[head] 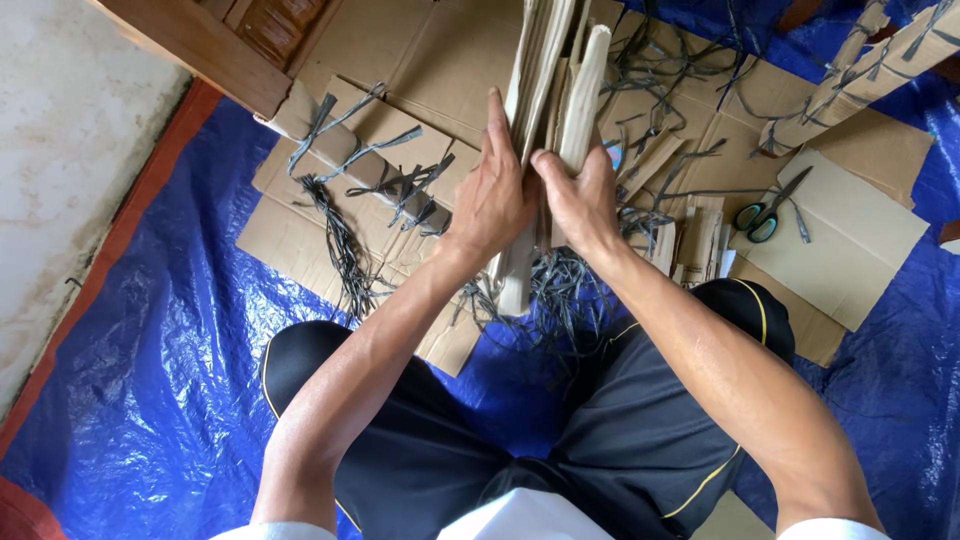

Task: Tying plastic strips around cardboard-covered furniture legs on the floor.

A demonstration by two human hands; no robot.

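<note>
I sit on a blue tarp with a tall bundle of folded cardboard strips point(545, 70) standing upright in front of me. My left hand point(490, 195) presses flat against the bundle's left side, index finger pointing up. On the right side my right hand point(578, 195) grips one of the folded pieces, thumb across the front. The bundle's lower end point(513, 280) shows below my hands, just above a tangle of dark plastic strapping point(565, 290).
Flat cardboard sheets point(860, 240) cover the tarp point(140, 360). Green-handled scissors point(765, 215) lie on a sheet at right. A tied cardboard roll point(355, 150) lies at left, another point(850, 75) at upper right. A wooden frame point(200, 45) and concrete floor point(60, 150) are at far left.
</note>
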